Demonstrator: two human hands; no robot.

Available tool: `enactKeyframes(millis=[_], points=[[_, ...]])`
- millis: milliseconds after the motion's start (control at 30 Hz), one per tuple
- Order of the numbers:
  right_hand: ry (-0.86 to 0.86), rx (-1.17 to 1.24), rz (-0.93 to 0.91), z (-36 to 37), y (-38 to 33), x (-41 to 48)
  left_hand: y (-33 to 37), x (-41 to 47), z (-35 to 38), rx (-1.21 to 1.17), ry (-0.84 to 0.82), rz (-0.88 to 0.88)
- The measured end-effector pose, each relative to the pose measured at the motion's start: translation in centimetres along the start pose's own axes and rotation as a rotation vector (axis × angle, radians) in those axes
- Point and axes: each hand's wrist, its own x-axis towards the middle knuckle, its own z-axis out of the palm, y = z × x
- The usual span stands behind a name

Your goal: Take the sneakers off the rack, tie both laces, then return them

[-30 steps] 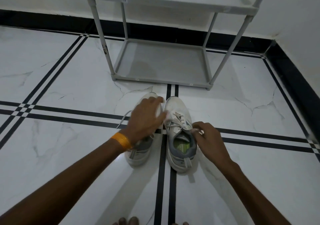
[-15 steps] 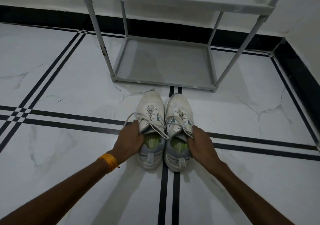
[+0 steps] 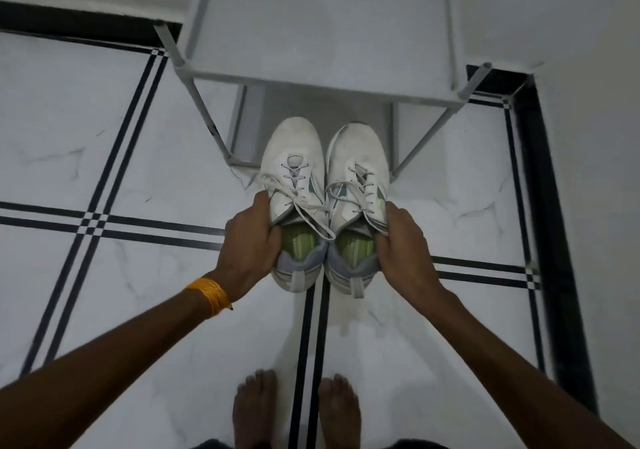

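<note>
Two white sneakers with green insoles and grey heels are held side by side in the air, toes pointing at the rack. My left hand (image 3: pixel 247 244) grips the left sneaker (image 3: pixel 294 171) by its outer collar, thumb inside the opening. My right hand (image 3: pixel 403 244) grips the right sneaker (image 3: pixel 358 168) the same way. Both laces are tied in bows across the tongues. The grey shoe rack (image 3: pixel 311 40) stands just beyond the toes, with an upper shelf and a lower shelf (image 3: pixel 249 126) partly hidden behind the sneakers.
The floor is white marble tile with black stripe lines (image 3: pixel 138 230). My bare feet (image 3: pixel 294 410) stand at the bottom. A white wall with black skirting (image 3: pixel 540 171) runs along the right and behind the rack. An orange band (image 3: pixel 209 291) circles my left wrist.
The sneakers have been lifted off the floor and carried toward the rack. A second ago my hands were at the laces; now each grips a sneaker, and I look down from higher up.
</note>
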Motion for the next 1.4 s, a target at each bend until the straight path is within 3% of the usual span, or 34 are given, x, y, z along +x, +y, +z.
enactKeyframes(millis=[233,433,633,1000,1200,1400], points=[[-0.028,-0.012,0.063,-14.0,-9.9,-0.4,10.7,1.6,-12.5,-0.077,0.007,-0.042],[-0.045,-0.008,0.108,-21.6,-15.0,5.8,16.0,9.3,-19.2,-0.068,-0.014,-0.03],[-0.064,-0.018,0.179,-20.8,-15.0,15.8,14.8,18.9,-18.8,-0.082,-0.106,-0.037],[-0.098,-0.059,0.301,-15.0,-11.0,30.7,7.9,32.5,-11.2,-0.056,-0.257,-0.194],[-0.07,-0.005,0.281,-12.7,-8.6,33.7,5.7,35.8,-9.2,-0.036,-0.248,-0.181],[-0.231,0.013,0.342,-15.0,-9.8,32.9,7.2,35.9,-11.1,0.2,-0.221,-0.059]])
